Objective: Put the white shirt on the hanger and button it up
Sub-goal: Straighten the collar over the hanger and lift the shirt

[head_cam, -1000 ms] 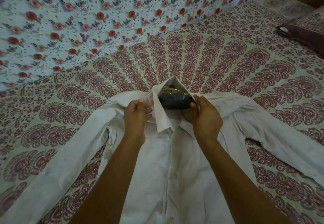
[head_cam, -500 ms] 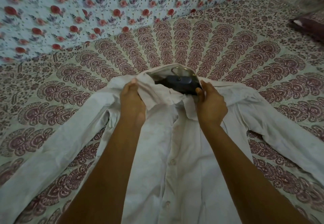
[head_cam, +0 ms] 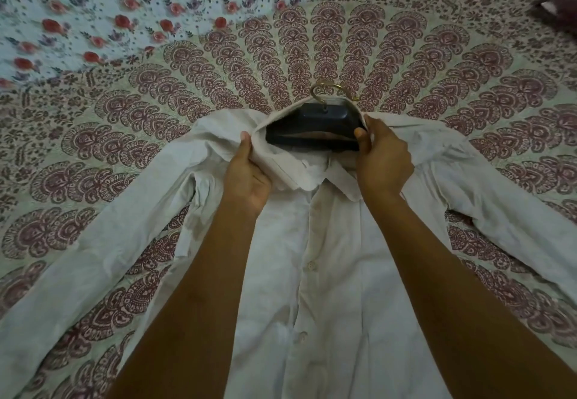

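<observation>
Hanger hook (head_cam: 314, 93) now out beyond collar (head_cam: 276, 156)

A white shirt (head_cam: 337, 289) lies flat on a patterned bed cover (head_cam: 312, 48), with a dark hanger (head_cam: 315, 123) inside its neck.
The shirt's front faces up, and both long sleeves spread out wide to the sides. Two small buttons (head_cam: 311, 265) show down the middle. The collar (head_cam: 281, 161) gapes open and is crumpled. The hanger's gold hook (head_cam: 324, 89) sticks out past the top of the collar.

Bedroom, mandala bedspread (head_cam: 312, 39) (floral sheet (head_cam: 125, 8) beyond)
</observation>
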The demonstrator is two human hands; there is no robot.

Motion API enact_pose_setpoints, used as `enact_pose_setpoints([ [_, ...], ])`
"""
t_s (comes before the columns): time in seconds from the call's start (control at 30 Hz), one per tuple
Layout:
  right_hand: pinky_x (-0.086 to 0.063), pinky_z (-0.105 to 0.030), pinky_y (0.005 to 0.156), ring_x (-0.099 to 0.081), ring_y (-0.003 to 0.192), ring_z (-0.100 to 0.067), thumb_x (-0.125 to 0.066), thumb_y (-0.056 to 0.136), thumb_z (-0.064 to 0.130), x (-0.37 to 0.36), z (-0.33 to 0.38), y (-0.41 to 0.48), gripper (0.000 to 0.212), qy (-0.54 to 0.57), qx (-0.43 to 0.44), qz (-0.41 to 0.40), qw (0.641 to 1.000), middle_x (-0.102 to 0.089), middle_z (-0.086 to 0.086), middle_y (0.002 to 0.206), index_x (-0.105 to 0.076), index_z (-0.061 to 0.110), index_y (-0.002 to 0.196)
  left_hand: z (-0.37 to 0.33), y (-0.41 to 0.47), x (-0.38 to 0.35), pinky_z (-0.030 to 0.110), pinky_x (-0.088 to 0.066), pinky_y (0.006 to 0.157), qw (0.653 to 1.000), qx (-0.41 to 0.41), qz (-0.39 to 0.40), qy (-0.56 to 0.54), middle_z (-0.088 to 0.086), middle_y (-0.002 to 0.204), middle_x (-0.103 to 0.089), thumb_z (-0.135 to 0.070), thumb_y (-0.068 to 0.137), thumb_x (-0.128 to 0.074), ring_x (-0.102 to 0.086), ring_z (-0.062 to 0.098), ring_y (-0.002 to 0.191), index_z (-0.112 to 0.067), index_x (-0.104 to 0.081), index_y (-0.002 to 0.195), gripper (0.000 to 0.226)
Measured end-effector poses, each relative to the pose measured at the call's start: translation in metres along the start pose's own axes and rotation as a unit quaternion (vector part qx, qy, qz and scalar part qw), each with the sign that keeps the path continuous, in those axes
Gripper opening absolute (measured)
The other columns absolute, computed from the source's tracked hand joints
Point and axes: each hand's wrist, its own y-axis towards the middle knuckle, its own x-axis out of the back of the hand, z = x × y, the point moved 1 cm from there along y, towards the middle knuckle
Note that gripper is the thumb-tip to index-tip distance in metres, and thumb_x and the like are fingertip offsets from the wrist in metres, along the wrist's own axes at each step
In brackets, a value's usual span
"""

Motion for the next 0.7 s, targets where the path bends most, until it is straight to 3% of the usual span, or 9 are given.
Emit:
enact_pose_setpoints([
  [0.1,-0.040,-0.032,0.075,-0.057,0.108,-0.028,-0.041,0.098,0.034,0.002,0.002,0.003,0.033,0.003,-0.003,0.002,1.000,-0.063,-0.007,0.121,-0.054,0.025,0.127,0.010,-0.003,0.003,0.031,-0.047,0.099,0.998,0.013,0.022,0.055,0.001,0.114,-0.066,-0.043,0.096,-0.039,-0.060,0.013,0.110,-0.014,-0.056,0.121,0.042],
  [0.13,-0.037,-0.031,0.071,-0.058,0.105,-0.029,-0.041,0.098,0.034,0.002,0.003,0.005,0.032,0.001,-0.003,0.001,1.000,-0.064,-0.007,0.117,-0.056,0.025,0.124,0.012,-0.005,0.005,0.034,-0.044,0.101,0.998,0.017,0.034,0.056,0.001,0.111,-0.066,-0.039,0.097,-0.038,-0.058,0.016,0.110,-0.015,-0.059,0.115,0.036],
  [0.2,-0.035,-0.031,0.069,-0.059,0.099,-0.031,-0.041,0.097,0.033,0.002,0.005,0.010,0.028,-0.010,-0.003,0.000,1.000,-0.065,-0.009,0.109,-0.059,0.023,0.117,0.017,-0.010,0.009,0.036,-0.045,0.094,0.994,0.014,0.028,0.101,0.003,0.095,-0.065,-0.020,0.097,-0.037,-0.059,0.019,0.098,-0.012,-0.060,0.100,0.024],
  [0.27,-0.034,-0.032,0.069,-0.059,0.097,-0.032,-0.041,0.097,0.032,0.002,0.007,0.013,0.026,-0.015,-0.009,0.002,1.000,-0.065,-0.010,0.106,-0.060,0.021,0.111,0.022,-0.014,0.011,0.036,-0.047,0.092,0.985,0.023,0.025,0.172,0.010,0.100,-0.063,-0.009,0.093,-0.042,-0.059,0.023,0.099,-0.007,-0.058,0.100,0.018],
  [0.4,-0.032,-0.031,0.066,-0.059,0.096,-0.032,-0.041,0.097,0.033,0.004,0.009,0.015,0.026,-0.030,-0.012,0.005,0.999,-0.065,-0.012,0.104,-0.060,0.019,0.108,0.031,-0.011,0.021,0.042,-0.051,0.092,0.966,0.042,-0.036,0.253,0.013,0.109,-0.065,-0.016,0.092,-0.053,-0.061,0.028,0.106,-0.004,-0.063,0.101,0.018],
  [0.5,-0.032,-0.031,0.067,-0.058,0.098,-0.031,-0.041,0.097,0.032,0.006,0.009,0.012,0.026,-0.032,-0.007,0.010,0.999,-0.065,-0.010,0.106,-0.060,0.020,0.110,0.028,-0.002,0.026,0.033,-0.052,0.077,0.881,-0.026,-0.185,0.435,0.001,0.080,-0.061,-0.019,0.085,-0.063,-0.060,0.021,0.086,-0.014,-0.058,0.075,0.012],
  [0.57,-0.033,-0.032,0.069,-0.058,0.099,-0.031,-0.041,0.098,0.031,0.008,0.008,0.011,0.026,-0.033,-0.001,0.014,0.999,-0.065,-0.011,0.107,-0.059,0.020,0.112,0.020,-0.001,0.021,0.024,-0.044,0.063,0.831,-0.088,-0.255,0.487,-0.007,0.069,-0.051,-0.009,0.082,-0.059,-0.053,0.017,0.078,-0.013,-0.053,0.080,0.007],
  [0.63,-0.033,-0.032,0.070,-0.058,0.101,-0.031,-0.041,0.098,0.030,0.009,0.008,0.011,0.027,-0.034,0.006,0.015,0.999,-0.065,-0.011,0.109,-0.059,0.019,0.114,0.010,-0.001,0.013,0.022,-0.041,0.062,0.813,-0.176,-0.265,0.488,-0.011,0.067,-0.045,-0.001,0.078,-0.051,-0.051,0.016,0.077,-0.014,-0.049,0.083,0.014],
  [0.7,-0.036,-0.033,0.073,-0.057,0.103,-0.031,-0.040,0.098,0.030,0.010,0.008,0.011,0.028,-0.039,0.010,0.018,0.999,-0.064,-0.011,0.111,-0.058,0.020,0.118,0.000,-0.002,0.001,0.024,-0.044,0.071,0.814,-0.277,-0.199,0.471,-0.012,0.076,-0.050,0.002,0.074,-0.052,-0.050,0.015,0.081,-0.016,-0.051,0.089,0.023],
])
